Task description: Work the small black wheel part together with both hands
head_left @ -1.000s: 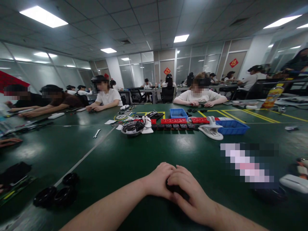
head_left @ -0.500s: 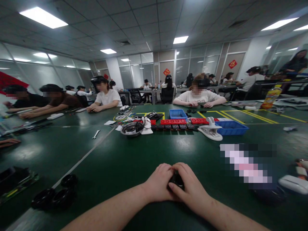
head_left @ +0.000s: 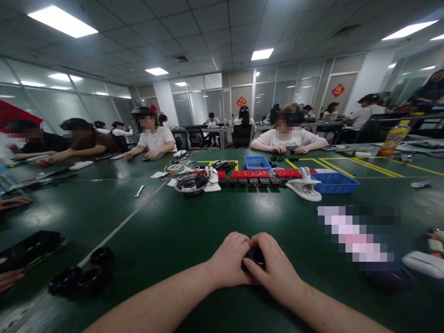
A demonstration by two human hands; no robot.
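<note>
My left hand (head_left: 229, 262) and my right hand (head_left: 275, 264) meet low over the green table in front of me. Between them sits a glossy black round part (head_left: 255, 255) with a dark hollow showing in its middle. Fingers of both hands curl around it, and my right thumb lies across its near side. Much of the part is covered by the hands. To the left on the table, several similar black round parts (head_left: 93, 280) lie grouped together.
At the left edge a co-worker's hand (head_left: 11, 279) touches a long black casing (head_left: 33, 247). Ahead are a wrench (head_left: 139, 191), a metal bowl of cables (head_left: 190, 188), red power strips (head_left: 250, 174), a white clamp (head_left: 305, 188) and a blue bin (head_left: 335, 183). A white case (head_left: 423, 264) lies right.
My hands stay closed around the black round part, almost unmoved. At the left edge, a co-worker's hand has appeared at the black casing, which has shifted and turned. The view has moved slightly.
</note>
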